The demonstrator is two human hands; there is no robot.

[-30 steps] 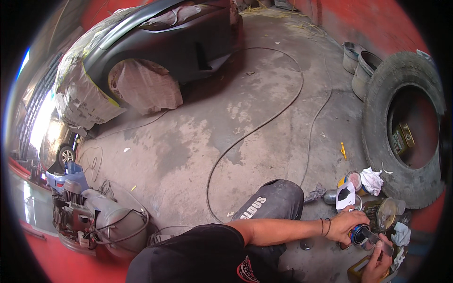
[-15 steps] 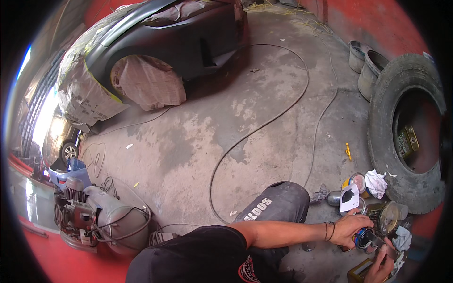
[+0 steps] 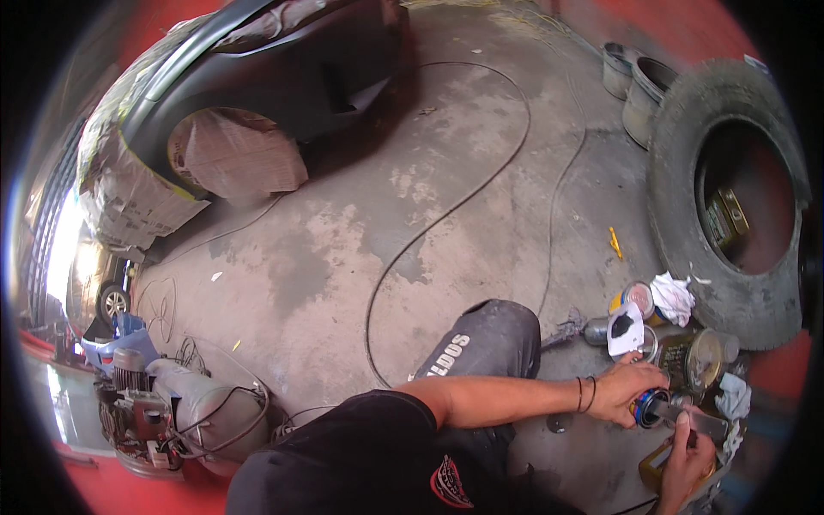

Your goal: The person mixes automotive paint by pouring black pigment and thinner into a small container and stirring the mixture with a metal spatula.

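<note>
My left hand (image 3: 625, 393) is wrapped round a small can (image 3: 645, 409) with a dark, colourful label. The can leans with its mouth toward my right hand. My right hand (image 3: 688, 459) pinches a flat grey spatula (image 3: 705, 424); one end reaches into the can's mouth and the broad part points right. The can's contents are hidden. Just beyond my left hand is a white card (image 3: 626, 330) bearing a black blotch. A yellow rectangular tin (image 3: 654, 469) stands beside my right hand, partly covered by it.
Past the card are an orange-yellow can (image 3: 638, 298), crumpled white paper (image 3: 672, 298) and a dark can (image 3: 704, 360). A large tyre (image 3: 674, 189) and buckets (image 3: 642, 107) line the right side. A hose (image 3: 442, 249) crosses the floor. A compressor (image 3: 206, 408) stands left, a masked car (image 3: 283, 94) behind.
The spatula has swung to a flatter angle, its broad part now pointing right from the can. My left hand still grips the can. The whole view has shifted slightly.
</note>
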